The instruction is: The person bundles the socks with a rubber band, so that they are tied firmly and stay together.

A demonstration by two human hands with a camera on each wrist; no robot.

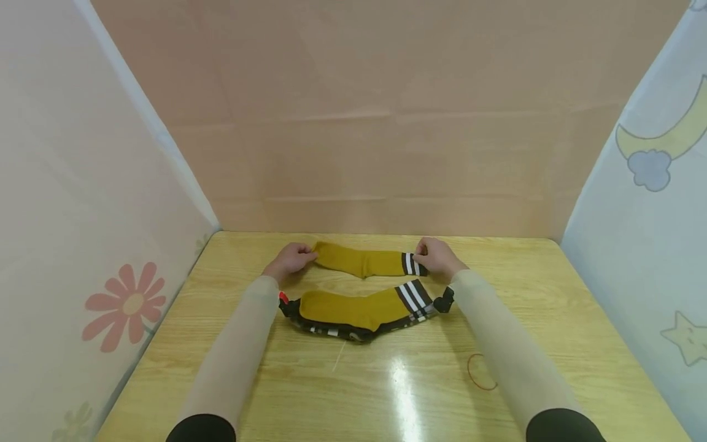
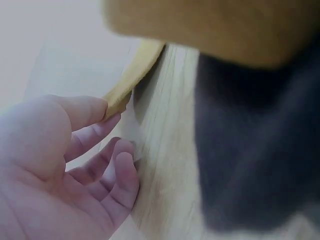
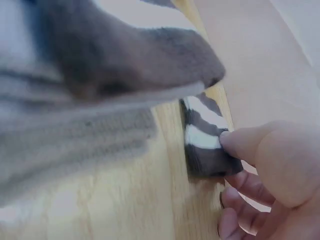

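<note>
A mustard-yellow sock point(image 1: 353, 259) stretches sideways between the two hands near the table's far edge. My left hand point(image 1: 291, 258) pinches its toe end between thumb and index finger, and in the left wrist view the other fingers curl loosely below. At the opposite end, my right hand point(image 1: 437, 255) pinches the dark cuff point(image 3: 205, 162) with white stripes. Nearer to me, a second yellow sock point(image 1: 339, 309) with the same striped cuff lies over dark patterned socks point(image 1: 353, 335). Its yellow fabric point(image 2: 200, 30) looms blurred in the left wrist view.
The wooden table point(image 1: 309, 393) ends at a tan backdrop point(image 1: 386, 159). Pale printed sheets point(image 1: 50, 215) flank it on both sides. A thin red ring point(image 1: 469, 372) lies beside the right forearm. Small black devices sit at both wrists, close to the nearer socks.
</note>
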